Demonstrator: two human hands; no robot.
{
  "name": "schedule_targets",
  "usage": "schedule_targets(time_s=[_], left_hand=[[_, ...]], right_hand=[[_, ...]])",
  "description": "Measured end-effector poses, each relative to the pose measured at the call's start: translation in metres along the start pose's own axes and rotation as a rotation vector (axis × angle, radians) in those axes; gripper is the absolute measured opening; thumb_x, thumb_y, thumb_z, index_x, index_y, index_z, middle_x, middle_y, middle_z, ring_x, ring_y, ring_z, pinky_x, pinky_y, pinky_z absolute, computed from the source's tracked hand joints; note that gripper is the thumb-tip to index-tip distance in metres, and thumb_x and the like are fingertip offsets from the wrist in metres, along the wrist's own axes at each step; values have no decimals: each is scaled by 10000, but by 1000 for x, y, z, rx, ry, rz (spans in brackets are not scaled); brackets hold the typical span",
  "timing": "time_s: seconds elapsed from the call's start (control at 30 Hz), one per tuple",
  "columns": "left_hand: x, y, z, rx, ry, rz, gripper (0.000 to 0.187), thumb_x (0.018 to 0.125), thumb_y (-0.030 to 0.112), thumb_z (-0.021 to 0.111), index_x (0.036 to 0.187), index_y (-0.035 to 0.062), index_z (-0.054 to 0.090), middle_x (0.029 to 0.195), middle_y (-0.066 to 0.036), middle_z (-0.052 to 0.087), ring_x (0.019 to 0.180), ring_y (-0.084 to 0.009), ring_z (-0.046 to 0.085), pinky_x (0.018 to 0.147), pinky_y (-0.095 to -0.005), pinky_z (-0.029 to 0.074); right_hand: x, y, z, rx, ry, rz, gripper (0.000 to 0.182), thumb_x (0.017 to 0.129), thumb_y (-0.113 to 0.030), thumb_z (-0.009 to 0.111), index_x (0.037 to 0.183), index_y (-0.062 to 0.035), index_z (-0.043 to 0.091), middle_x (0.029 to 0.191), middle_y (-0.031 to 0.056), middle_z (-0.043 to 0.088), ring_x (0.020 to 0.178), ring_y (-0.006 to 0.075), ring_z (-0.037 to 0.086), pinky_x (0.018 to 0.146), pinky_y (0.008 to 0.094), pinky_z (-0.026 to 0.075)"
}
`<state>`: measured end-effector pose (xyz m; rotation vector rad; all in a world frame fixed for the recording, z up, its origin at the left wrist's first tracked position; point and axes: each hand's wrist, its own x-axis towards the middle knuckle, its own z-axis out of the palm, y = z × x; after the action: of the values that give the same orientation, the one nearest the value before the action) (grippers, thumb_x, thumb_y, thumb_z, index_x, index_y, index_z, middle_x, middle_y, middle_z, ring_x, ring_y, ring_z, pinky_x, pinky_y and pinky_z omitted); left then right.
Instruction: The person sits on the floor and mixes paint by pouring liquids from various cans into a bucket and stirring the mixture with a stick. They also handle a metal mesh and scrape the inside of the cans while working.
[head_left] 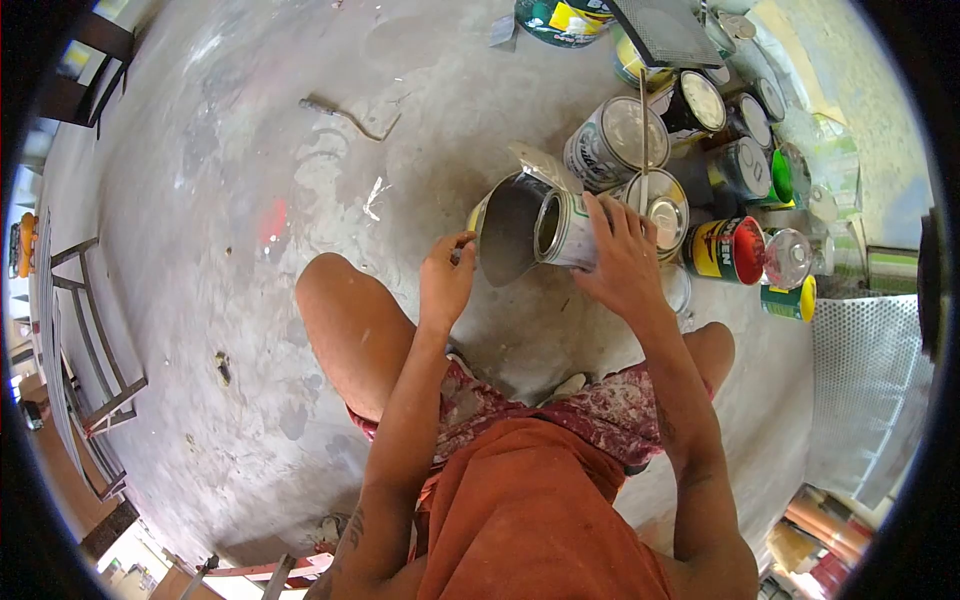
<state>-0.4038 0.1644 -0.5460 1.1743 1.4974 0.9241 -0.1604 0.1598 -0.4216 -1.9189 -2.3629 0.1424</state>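
My right hand [622, 250] is wrapped over the side of a small paint can [570, 232]. This can lies tilted, its open mouth facing left over a larger can [508, 235] with a dark grey inside. At that larger can's left edge, my left hand [448, 282] has its fingers curled closed on the rim or side; the exact grip is partly hidden. A crumpled pale flap [543, 166] sticks up at the larger can's far rim. Just behind my right hand stands a lidded can [668, 212] with a thin stick [644, 130] across it.
Several paint cans crowd the right side, among them a white can [615, 145], a red-mouthed can [725, 250] and a green can [790, 298]. A paint tray [670, 32] rests on top at the back. A bent-handled tool [350, 118] lies on the concrete floor [230, 180].
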Motion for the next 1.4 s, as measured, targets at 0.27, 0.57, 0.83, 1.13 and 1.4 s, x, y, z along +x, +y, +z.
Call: schedule_targets(time_s=[0.27,0.57,0.83,1.13,1.4], left_hand=[[4,-4,4,12,21,52,207,960,111,624,1116,2,704,968,-155,679,731,-225,684,684,-341,533],[5,0,6,-2,16,59,198,960,108,623,1102,-1,708,955,-152,675,716,-224,674,683,-341,525],[6,2,6,51,-6,68,227,991,145,610,1156,17,699,983,-106,692,727,-144,667,629,-285,532],[14,3,13,126,79,200,221,961,103,611,1148,32,706,1016,-105,717,831,-177,651,740,-314,510],[14,15,20,38,50,84,223,955,70,588,1148,40,695,1068,-123,663,833,-217,634,761,-336,512]], right_hand=[[1,2,1,-42,-21,-11,990,618,-240,848,1483,-80,396,1369,150,502,1294,317,476,1084,492,341],[2,5,3,-26,-16,1,979,617,-229,847,1477,-91,402,1373,150,499,1300,316,474,1089,493,335],[3,5,5,-31,-66,21,990,633,-230,836,1501,-97,379,1406,159,489,1332,334,452,1108,488,318],[-21,14,30,369,77,224,1050,624,-210,886,1511,-88,339,1417,166,468,1344,371,444,1139,497,335],[-98,21,138,1158,315,448,930,669,-148,876,1450,-49,380,1385,152,478,1303,309,491,1100,431,397]])
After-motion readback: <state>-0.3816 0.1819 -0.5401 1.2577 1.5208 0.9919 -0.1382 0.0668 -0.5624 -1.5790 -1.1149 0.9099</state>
